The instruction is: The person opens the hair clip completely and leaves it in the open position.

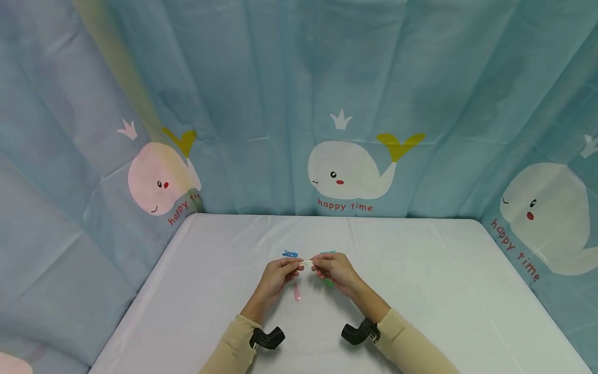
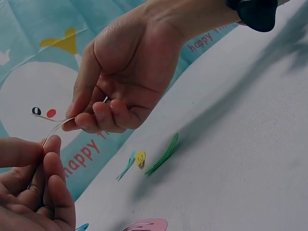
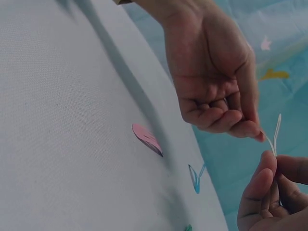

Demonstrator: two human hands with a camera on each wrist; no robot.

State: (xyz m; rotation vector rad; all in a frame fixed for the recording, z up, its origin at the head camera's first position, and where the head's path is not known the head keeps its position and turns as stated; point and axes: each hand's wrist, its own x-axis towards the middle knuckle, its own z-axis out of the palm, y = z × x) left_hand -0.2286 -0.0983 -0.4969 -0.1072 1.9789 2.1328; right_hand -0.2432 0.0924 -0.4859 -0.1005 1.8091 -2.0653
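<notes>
Between the two hands, above the table, is a slim cream-white snap hair clip [image 1: 306, 263]. My left hand [image 1: 276, 276] pinches one end between thumb and fingertips. The other end is pinched by my right hand [image 1: 340, 271]. In the right wrist view the clip's thin strips [image 3: 276, 136] spread apart in a narrow V. The left wrist view shows one strip of the clip [image 2: 57, 127] bowed between the hands, with a loose tip sticking out. Fingertips cover both of its ends.
Below the hands on the white table [image 1: 420, 301] lie a pink snap clip [image 1: 297, 292], a blue clip [image 1: 290, 254], a light blue clip [image 1: 328, 252] and a green clip [image 1: 328, 282]. A yellow clip [image 2: 140, 159] shows in the left wrist view. A whale-print curtain [image 1: 252, 104] hangs behind.
</notes>
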